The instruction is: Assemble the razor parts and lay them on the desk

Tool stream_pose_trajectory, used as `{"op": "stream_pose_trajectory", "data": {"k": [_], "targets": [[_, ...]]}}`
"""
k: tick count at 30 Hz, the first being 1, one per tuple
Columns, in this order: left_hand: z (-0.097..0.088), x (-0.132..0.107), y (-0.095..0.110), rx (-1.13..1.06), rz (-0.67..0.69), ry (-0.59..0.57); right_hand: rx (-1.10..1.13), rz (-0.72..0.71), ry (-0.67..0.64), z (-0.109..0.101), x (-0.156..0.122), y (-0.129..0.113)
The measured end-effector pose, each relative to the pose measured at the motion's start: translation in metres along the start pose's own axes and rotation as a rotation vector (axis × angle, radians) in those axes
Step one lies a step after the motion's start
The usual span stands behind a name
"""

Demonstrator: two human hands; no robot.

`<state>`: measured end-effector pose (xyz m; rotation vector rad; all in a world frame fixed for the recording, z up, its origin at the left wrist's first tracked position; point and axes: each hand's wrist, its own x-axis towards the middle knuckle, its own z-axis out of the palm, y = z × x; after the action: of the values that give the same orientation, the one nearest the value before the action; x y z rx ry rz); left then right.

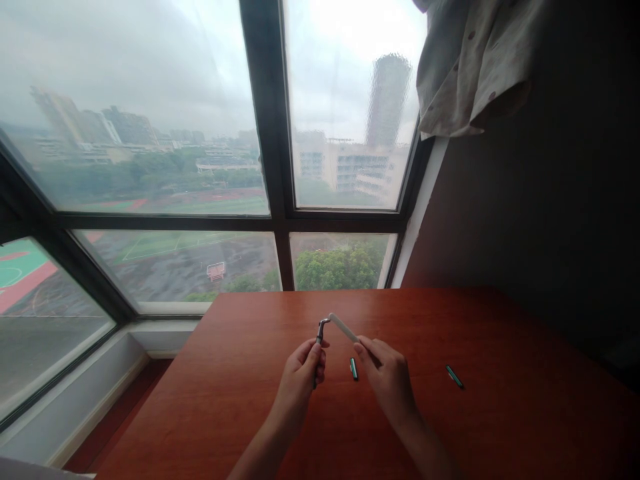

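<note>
My left hand [301, 370] is closed around a dark and silver razor handle [320, 331], its bent metal neck pointing up. No blade head shows on that neck. Between the fingers of my right hand [386, 372] is a thin whitish stick [344, 326], slanting up to the left. The stick's far end meets or overlaps the tip of the razor neck; whether they touch I cannot tell. On the table just left of my right hand lies a green and black razor cartridge [354, 369]. Another razor cartridge [455, 376] lies farther right.
The reddish-brown wooden table [240, 347] reaches back to large windows with dark frames [283, 220]. A light buttoned shirt [475, 67] hangs at the upper right before a dark wall [540, 200]. A low white ledge [110, 373] runs along the left.
</note>
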<state>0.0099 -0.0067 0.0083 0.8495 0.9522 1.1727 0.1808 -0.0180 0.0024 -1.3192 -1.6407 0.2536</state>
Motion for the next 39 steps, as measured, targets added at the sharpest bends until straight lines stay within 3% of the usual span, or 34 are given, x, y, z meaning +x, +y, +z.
{"op": "stream_pose_trajectory", "data": {"k": [22, 39], "targets": [[0.0040, -0.0021, 0.0074, -0.099, -0.067, -0.018, 0.184, 0.097, -0.101, 0.0003, 0.0008, -0.0059], [0.0007, 0.0001, 0.0047, -0.038, -0.036, -0.051, 0.203, 0.124, -0.079, 0.0010, 0.0016, -0.0060]]}}
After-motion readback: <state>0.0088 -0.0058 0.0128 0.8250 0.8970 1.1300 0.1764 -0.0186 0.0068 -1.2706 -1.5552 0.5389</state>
